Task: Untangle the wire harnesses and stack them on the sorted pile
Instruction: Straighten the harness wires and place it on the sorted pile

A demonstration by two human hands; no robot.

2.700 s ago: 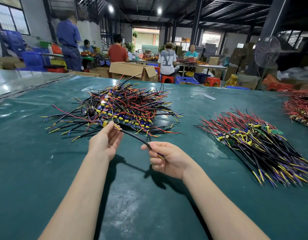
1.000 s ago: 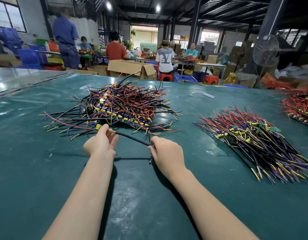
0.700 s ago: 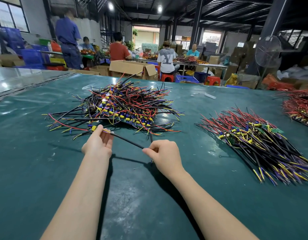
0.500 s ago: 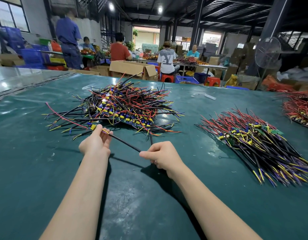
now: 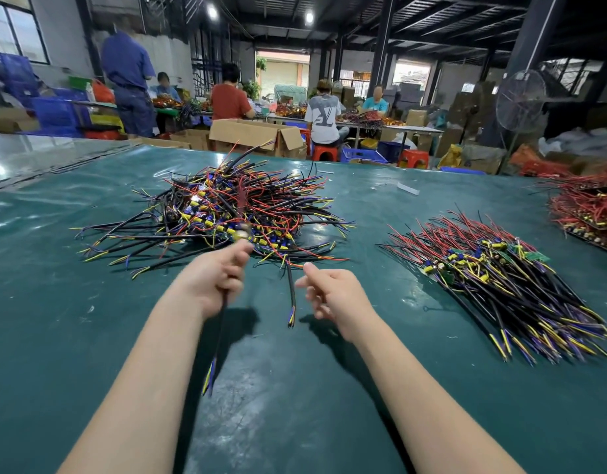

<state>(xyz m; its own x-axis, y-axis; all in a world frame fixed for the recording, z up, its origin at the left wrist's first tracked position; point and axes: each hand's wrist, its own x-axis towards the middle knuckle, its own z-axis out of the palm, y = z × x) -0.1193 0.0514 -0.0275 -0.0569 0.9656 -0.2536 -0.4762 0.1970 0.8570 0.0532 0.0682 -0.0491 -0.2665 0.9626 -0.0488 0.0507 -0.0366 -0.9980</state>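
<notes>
A tangled heap of black, red and yellow wire harnesses lies on the green table ahead of me. My left hand grips one harness just in front of that heap. Its black cable hangs down past my wrist, and its blurred red end points up over the heap. My right hand hovers beside it with fingers loosely curled and nothing in them. A single black cable lies on the table between my hands. The sorted pile, wires laid parallel, sits to the right.
Another heap of red harnesses lies at the table's far right edge. A small white scrap rests on the far side. Beyond the table stand cardboard boxes, a pedestal fan, and several people at benches.
My right hand has let go of the cable's end. My left hand has swung the harness upright, so the cable now hangs from it instead of stretching between both hands.
</notes>
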